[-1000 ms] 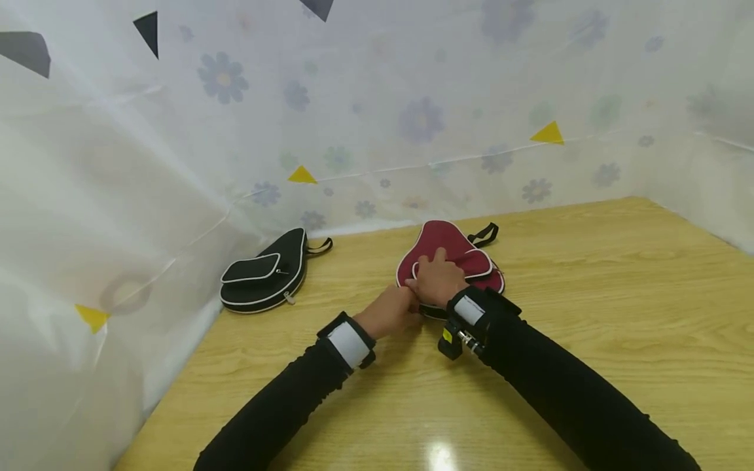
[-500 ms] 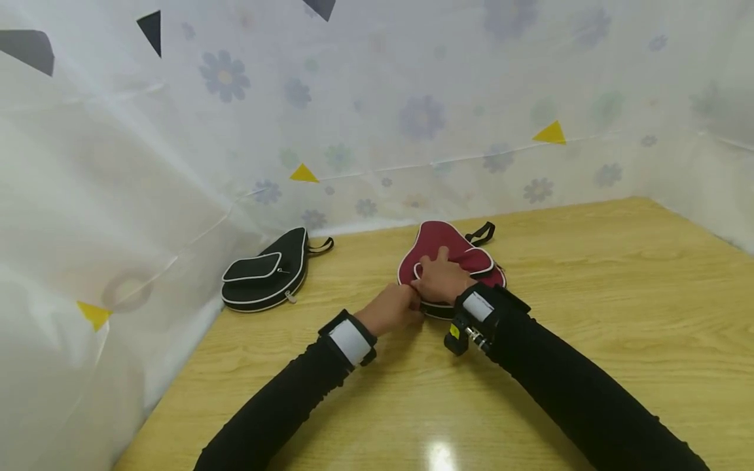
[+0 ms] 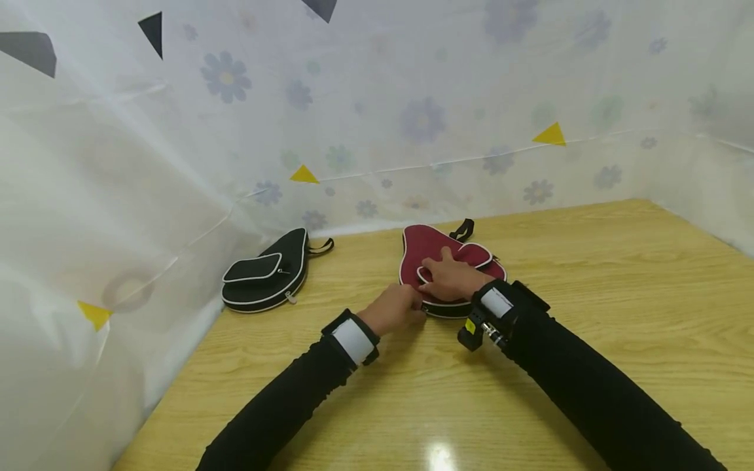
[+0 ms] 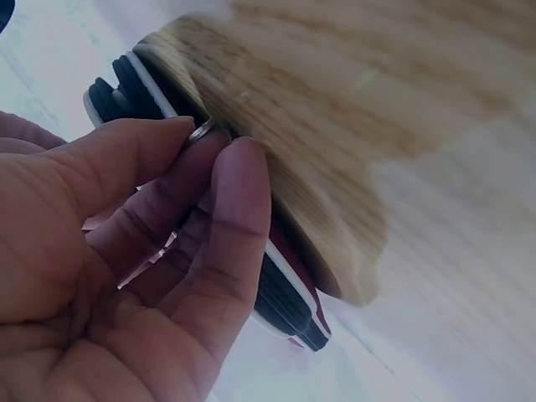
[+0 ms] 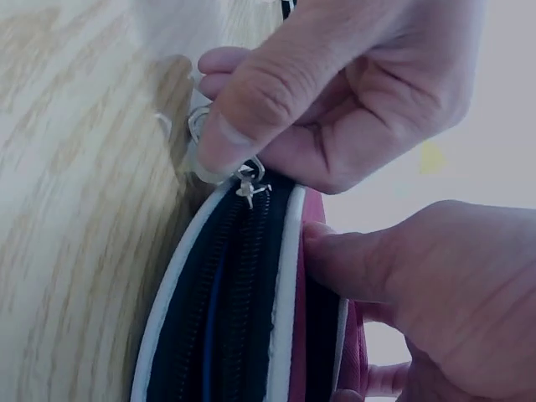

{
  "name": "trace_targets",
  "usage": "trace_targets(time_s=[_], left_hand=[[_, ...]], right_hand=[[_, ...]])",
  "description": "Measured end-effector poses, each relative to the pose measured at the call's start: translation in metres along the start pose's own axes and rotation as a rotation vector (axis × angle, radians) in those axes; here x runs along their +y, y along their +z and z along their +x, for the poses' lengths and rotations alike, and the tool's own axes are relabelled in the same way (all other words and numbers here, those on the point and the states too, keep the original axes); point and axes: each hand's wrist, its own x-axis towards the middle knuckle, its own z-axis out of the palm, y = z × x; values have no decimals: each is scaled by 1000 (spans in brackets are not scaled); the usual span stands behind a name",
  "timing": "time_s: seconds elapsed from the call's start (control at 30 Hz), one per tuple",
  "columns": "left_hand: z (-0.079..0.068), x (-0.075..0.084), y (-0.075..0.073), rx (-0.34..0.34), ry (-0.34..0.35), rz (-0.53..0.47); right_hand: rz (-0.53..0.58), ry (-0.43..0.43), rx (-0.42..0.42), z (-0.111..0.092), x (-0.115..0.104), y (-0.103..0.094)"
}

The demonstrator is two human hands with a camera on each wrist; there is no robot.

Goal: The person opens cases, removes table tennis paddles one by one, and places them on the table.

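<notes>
A red paddle case (image 3: 419, 243) with white piping and a front pocket lies on the table, its narrow end toward the wall. At its near left edge my left hand (image 3: 393, 310) pinches the metal zipper pull (image 4: 202, 129) between thumb and fingers. The right wrist view shows the zipper slider (image 5: 248, 188) with the teeth parted behind it and a thin blue strip inside the gap. My right hand (image 3: 452, 276) holds the case from above, thumb on the red face close to the piping and fingers over the pocket (image 3: 478, 255), partly covering it.
A black paddle case (image 3: 268, 271) of the same shape lies to the left on the wooden table (image 3: 589, 294). White flowered sheeting (image 3: 377, 104) hangs behind and along the left side. The red case's black strap (image 3: 463, 230) points toward the back.
The red case has turned, its narrow end and strap swinging left. My right hand has shifted slightly right with it, while my left hand stays near the same corner.
</notes>
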Motion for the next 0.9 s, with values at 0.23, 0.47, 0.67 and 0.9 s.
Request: trace_targets(time_s=[0.23, 0.47, 0.67, 0.9], left_hand=[[0, 2, -1, -15, -30, -10], [1, 3, -1, -15, -47, -5], [1, 2, 0, -9, -42, 11], [1, 1, 0, -7, -40, 18]], right_hand=[[2, -81, -36, -4, 8, -6], [-4, -123, -48, -3, 16, -7], [-20, -163, -27, -5, 16, -8], [-67, -105, 78, -8, 8, -2]])
